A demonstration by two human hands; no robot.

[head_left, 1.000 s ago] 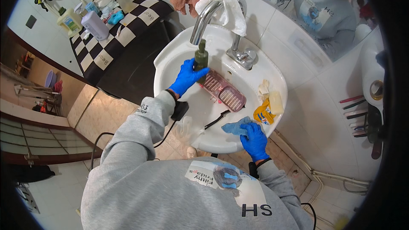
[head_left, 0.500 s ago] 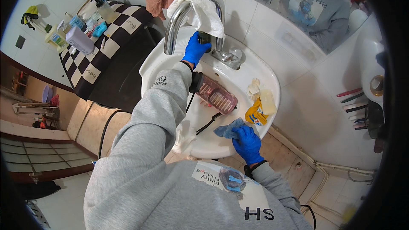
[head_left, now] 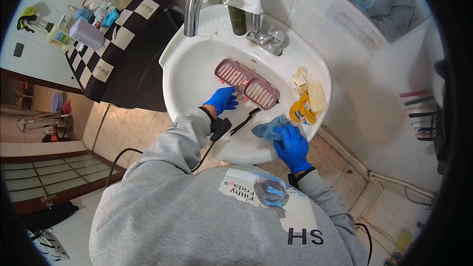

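Cloth [head_left: 269, 129], blue and crumpled, is pinched between thumb and fingers of gloved right hand [head_left: 292, 144] at near rim of white sink [head_left: 181, 86]. Gloved left hand [head_left: 222, 101] is held partly open, fingers loosely bent, just beside pink two-part soap dish [head_left: 248, 83]; whether dish is touched cannot be told. Dish is laid in basin. Thin black item [head_left: 244, 122] is placed between hands. Yellow wrapper [head_left: 301, 111] is set on right rim.

The blue cloth [head_left: 268, 129] is partly hidden (by the right hand [head_left: 291, 149]).
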